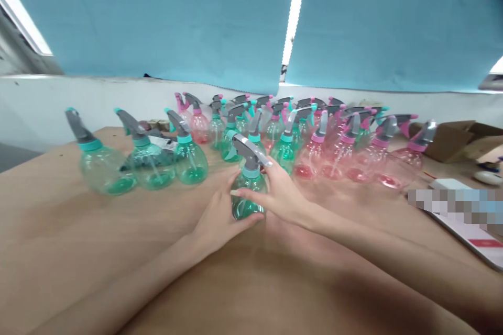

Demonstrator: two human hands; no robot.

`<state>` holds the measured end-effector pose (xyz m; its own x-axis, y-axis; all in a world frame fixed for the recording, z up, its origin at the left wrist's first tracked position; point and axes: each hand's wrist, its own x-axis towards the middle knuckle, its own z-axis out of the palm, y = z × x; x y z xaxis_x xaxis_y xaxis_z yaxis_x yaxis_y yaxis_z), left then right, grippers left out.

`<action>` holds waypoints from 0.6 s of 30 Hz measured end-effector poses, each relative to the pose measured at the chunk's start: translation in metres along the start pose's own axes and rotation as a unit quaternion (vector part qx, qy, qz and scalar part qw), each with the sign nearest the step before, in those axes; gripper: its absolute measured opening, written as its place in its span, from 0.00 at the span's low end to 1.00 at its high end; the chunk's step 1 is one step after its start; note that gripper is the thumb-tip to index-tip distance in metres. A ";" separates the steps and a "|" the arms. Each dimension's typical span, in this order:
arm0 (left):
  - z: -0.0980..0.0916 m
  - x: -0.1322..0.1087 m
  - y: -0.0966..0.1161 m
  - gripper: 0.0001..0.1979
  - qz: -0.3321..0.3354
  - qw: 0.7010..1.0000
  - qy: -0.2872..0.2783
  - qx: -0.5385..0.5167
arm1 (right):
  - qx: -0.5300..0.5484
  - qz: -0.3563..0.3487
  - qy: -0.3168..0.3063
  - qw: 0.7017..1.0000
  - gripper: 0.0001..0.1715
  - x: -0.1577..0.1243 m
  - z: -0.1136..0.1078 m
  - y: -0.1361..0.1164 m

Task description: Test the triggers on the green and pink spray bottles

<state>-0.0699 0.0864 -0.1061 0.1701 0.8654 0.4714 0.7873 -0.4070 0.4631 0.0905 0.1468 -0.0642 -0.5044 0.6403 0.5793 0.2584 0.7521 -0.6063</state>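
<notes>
- Our left hand (217, 224) is part-closed round the low left side of the green spray bottle (248, 184), thumb across its front.
- Our right hand (286, 194) curls round the other side, thumb over the front, fingers behind.
- The bottle is between both palms; we cannot tell whether its base touches the counter (78, 251).
- We judge the step in hand to be two-handed handling; the next move seems to call for an even hold, clear of the neighbours.
- Three green bottles (192, 161) stand left, pink bottles (310, 159) right.
</notes>
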 end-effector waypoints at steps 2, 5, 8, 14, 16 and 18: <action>-0.009 -0.002 -0.009 0.40 -0.002 1.000 -0.003 -0.023 | -0.018 0.007 -0.008 1.000 0.33 0.000 0.006 -0.004; -0.016 -0.008 -0.023 0.43 -0.008 1.000 0.002 -0.007 | -0.049 0.012 -0.014 0.999 0.33 0.007 0.016 -0.007; -0.019 -0.015 -0.036 0.40 -0.032 0.999 0.036 0.020 | -0.080 0.031 -0.008 0.996 0.31 0.021 0.029 -0.005; -0.025 -0.021 -0.040 0.24 -0.064 0.988 0.138 0.025 | -0.127 0.044 0.017 0.991 0.26 0.047 0.049 0.004; -0.025 -0.020 -0.037 0.20 -0.046 0.988 0.148 0.024 | -0.146 0.042 0.016 0.988 0.25 0.053 0.054 0.007; -0.024 -0.020 -0.034 0.15 -0.038 0.991 0.126 0.011 | -0.160 0.039 0.023 0.986 0.26 0.058 0.058 0.009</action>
<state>-0.1144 0.0760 -0.1133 -0.0421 0.7913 0.6100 0.8055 -0.3343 0.4893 0.0157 0.1812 -0.0681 -0.4376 0.6984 0.5663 0.5450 0.7069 -0.4508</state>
